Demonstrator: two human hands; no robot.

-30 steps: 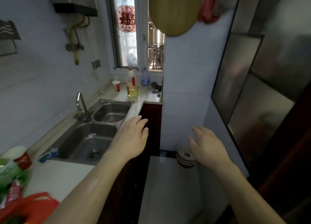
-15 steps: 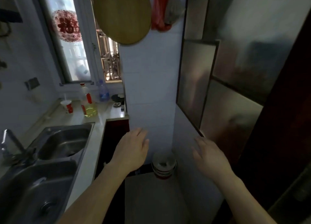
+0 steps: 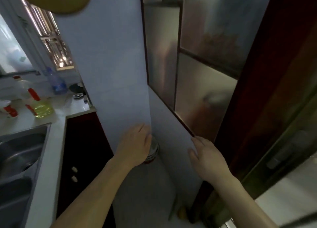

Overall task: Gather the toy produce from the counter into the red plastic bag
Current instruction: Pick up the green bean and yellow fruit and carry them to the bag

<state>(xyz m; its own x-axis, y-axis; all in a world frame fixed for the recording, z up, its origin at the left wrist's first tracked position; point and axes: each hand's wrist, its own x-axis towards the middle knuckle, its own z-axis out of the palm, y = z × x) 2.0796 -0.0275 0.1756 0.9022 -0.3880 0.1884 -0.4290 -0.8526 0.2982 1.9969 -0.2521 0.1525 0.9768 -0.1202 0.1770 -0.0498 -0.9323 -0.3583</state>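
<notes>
My left hand (image 3: 135,146) hangs in front of me over the floor, palm down, fingers loosely apart, holding nothing. My right hand (image 3: 208,156) is held out beside it, near the white wall corner, also open and without anything in it. The red plastic bag and the toy produce are out of view. The white counter (image 3: 56,114) shows only at the left edge.
A steel double sink (image 3: 18,152) sits at the lower left. An oil bottle (image 3: 38,102), a red-and-white cup (image 3: 8,108) and a blue water bottle (image 3: 55,83) stand by the window. A stack of bowls (image 3: 153,150) sits on the floor. Frosted glass panels (image 3: 202,70) and a dark door frame (image 3: 274,83) are to the right.
The view has swung to the right, away from the counter; the red bag and produce at the lower left have left the frame. Both hands stay open and held out in front.
</notes>
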